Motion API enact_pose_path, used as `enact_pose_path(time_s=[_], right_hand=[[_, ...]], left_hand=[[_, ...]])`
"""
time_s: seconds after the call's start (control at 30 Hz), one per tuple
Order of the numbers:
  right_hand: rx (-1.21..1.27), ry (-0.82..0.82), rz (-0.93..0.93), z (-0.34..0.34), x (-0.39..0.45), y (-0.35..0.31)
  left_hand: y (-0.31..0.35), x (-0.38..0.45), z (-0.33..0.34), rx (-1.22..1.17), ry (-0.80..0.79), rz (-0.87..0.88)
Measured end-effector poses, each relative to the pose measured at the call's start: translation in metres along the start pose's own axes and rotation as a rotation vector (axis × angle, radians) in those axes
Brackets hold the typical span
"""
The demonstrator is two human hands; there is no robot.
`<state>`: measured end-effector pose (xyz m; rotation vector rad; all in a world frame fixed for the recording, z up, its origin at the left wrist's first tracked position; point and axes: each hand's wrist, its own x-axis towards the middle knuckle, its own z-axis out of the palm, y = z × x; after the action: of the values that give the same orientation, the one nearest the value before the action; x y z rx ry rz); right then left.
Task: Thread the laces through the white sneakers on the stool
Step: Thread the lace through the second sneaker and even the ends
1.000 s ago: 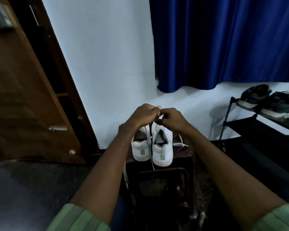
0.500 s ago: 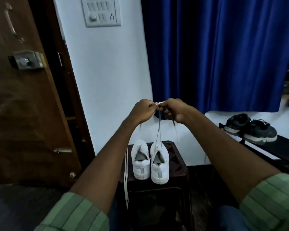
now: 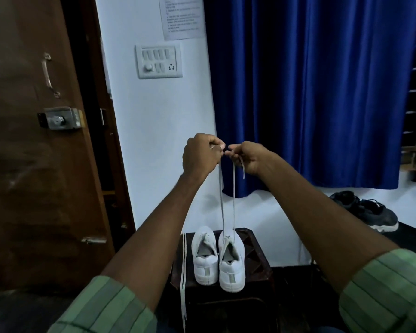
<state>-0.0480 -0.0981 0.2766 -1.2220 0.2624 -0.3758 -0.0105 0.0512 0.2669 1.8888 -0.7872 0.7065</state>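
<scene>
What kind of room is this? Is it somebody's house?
Probably a room in a home, near its door: a brown wooden door with a metal lock, a long blue curtain, and dark sneakers kept by the wall.

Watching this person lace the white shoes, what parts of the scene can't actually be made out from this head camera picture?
- Eyelets of the right sneaker: hidden, since only its heel side faces the head view.
- Lace ends: buried inside the left hand and right hand.
- Spare lace: its lower end runs off the bottom edge.
- Wall notice: print too small, top cut off.
- Stool: its legs are lost in shadow.
</scene>
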Motion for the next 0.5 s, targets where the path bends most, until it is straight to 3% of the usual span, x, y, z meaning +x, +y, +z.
enact_pose_path(time_s=[0.07, 0.27, 0.5], right_hand=[[0.018, -0.007, -0.041, 0.004, 0.0, -0.006], [0.191, -0.076, -0.136, 0.005, -0.005, -0.028], [-0.059, 0.019, -0.28, 0.01, -0.015, -0.042]], left_hand=[[0.004, 0.006, -0.003, -0.037, 0.042, 0.001], [0.012, 0.028, -0.015, -0.157, -0.122, 0.016], [0.015, 0.036, -0.013, -0.01, 0.023, 0.099]])
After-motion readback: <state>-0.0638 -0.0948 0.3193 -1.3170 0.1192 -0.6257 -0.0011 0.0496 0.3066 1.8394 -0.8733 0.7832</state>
